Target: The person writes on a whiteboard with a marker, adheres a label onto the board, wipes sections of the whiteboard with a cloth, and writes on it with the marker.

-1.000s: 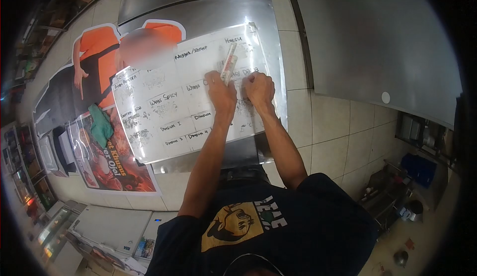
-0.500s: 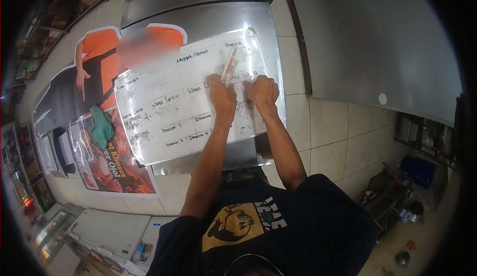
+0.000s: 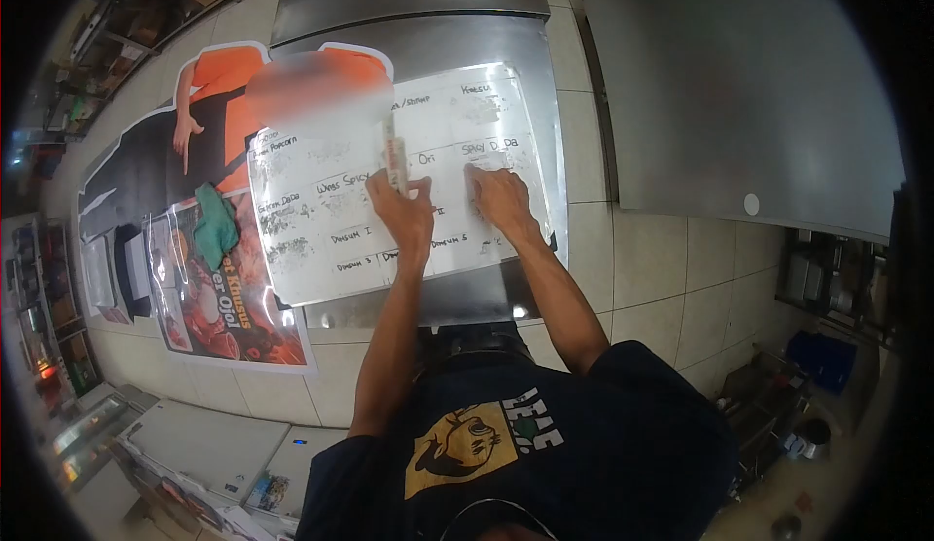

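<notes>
A whiteboard point(image 3: 428, 132) ruled into boxes with handwritten food names lies tilted on a metal surface. Closed around the lower end of a long pale object with red lettering point(image 3: 394, 147), my left hand point(image 3: 404, 215) rests over the middle of the board; the object's exact kind is unclear. My right hand point(image 3: 503, 205) is on the board just below the words "Spicy Dada". Its fingers are bent and close together, with the tips down at the surface. Whatever they may hold is hidden. Grey smudges mark several boxes.
Left of the board lie a cut-out print of people in orange point(image 3: 219, 84), a food poster point(image 3: 229, 317) and a crumpled green cloth point(image 3: 214, 225). A white chest freezer point(image 3: 209, 444) stands lower left. A large metal panel point(image 3: 739, 84) rises at the right.
My left hand has moved left with the pale object, away from my right hand. My right hand has shifted slightly down and left. The camera view has also shifted a little.
</notes>
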Demonstrator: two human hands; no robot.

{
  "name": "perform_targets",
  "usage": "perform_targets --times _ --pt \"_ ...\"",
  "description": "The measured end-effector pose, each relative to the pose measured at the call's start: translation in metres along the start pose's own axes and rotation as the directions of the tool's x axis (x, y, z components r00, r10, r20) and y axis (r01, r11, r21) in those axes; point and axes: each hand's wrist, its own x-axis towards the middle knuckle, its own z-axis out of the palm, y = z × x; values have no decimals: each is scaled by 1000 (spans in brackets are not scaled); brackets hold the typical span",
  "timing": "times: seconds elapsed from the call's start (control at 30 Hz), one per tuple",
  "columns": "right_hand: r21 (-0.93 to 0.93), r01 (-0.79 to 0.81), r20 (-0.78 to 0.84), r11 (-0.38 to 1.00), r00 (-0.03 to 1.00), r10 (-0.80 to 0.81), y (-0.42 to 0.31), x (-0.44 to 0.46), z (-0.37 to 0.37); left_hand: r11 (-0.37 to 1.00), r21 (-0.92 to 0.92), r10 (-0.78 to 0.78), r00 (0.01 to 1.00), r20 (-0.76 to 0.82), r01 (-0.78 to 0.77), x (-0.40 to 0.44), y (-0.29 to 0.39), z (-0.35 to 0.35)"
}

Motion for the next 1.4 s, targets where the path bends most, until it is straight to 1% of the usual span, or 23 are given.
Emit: perform_targets --times 0.13,0.2,0.33,0.4,0.53,0.6,0.73,0.8,0.83,0.9,0.93,0.97,1.0,1.03,1.07,1.1,1.13,1.17,1.2,1.27,1.3,1.37,1.4 --pt "-22 42 -40 999 998 -43 -4 -10 -3 999 -52 -18 998 -57 15 -13 5 -34" --pt "-18 -53 24 998 998 53 -6 -14 -10 996 -57 -69 996 -62 65 -21 1 -47" --pt "64 -47 0 997 999 47 12 -21 -2 987 -88 -140 987 -73 134 -40 -3 -62" --pt "119 -143 -130 982 979 159 21 -22 -2 911 -274 -316 949 10 307 -51 2 -66" --pt "237 -169 -51 957 981 186 20 -37 -14 876 -334 -326 937 123 348 -74 19 -68" --pt "693 -203 149 692 979 137 9 -61 -15 880 -310 -318 930 182 361 -87 31 -68" --pt "774 -293 270 562 955 125 -39 -116 -37 858 -295 -322 889 327 419 -107 33 -77" --pt "832 -247 178 496 967 181 -45 -135 -34 842 -313 -312 870 382 439 -115 35 -82" --pt "832 -250 178 496 966 189 -50 -141 -35 855 -228 -359 849 388 466 -117 37 -87" --pt "795 -101 -33 599 978 208 -61 -152 -43 858 -140 -409 823 394 494 -120 38 -100" --pt "734 10 -91 679 992 83 -65 -153 -52 934 5 -309 805 506 356 -120 37 -110" --pt "733 6 -88 680 992 87 -66 -153 -58 974 127 -225 752 620 186 -120 35 -116" --pt "684 35 -16 729 999 -33 -68 -153 -63 997 78 -51 770 636 1 -123 34 -118" --pt "634 74 65 769 987 -148 -70 -153 -69 997 79 -55 767 639 5 -125 34 -123" --pt "717 -98 244 691 963 -117 -74 -154 -74 991 133 -94 703 705 0 -125 35 -128" --pt "717 -100 247 690 962 -118 -73 -156 -74 982 186 -138 633 762 -10 -124 38 -133" --pt "711 -58 278 701 939 -204 -72 -156 -75 982 188 -139 636 759 -9 -124 38 -137" --pt "707 -14 306 707 907 -288 -72 -156 -76 977 190 -83 656 750 -93 -122 37 -141" --pt "706 -12 308 708 906 -291 -73 -155 -76 966 192 -26 671 741 -174 -122 37 -144" --pt "823 18 234 567 900 -368 -74 -157 -75 977 142 -8 633 774 -162 -122 38 -150" --pt "824 19 236 566 897 -374 -77 -157 -77 984 89 22 593 805 -157 -121 40 -153" --pt "912 -74 270 404 851 -451 -84 -155 -86 991 33 46 557 830 -131 -120 46 -157" --pt "862 8 292 507 810 -509 -86 -152 -93 995 -23 70 510 858 -98 -120 49 -159"
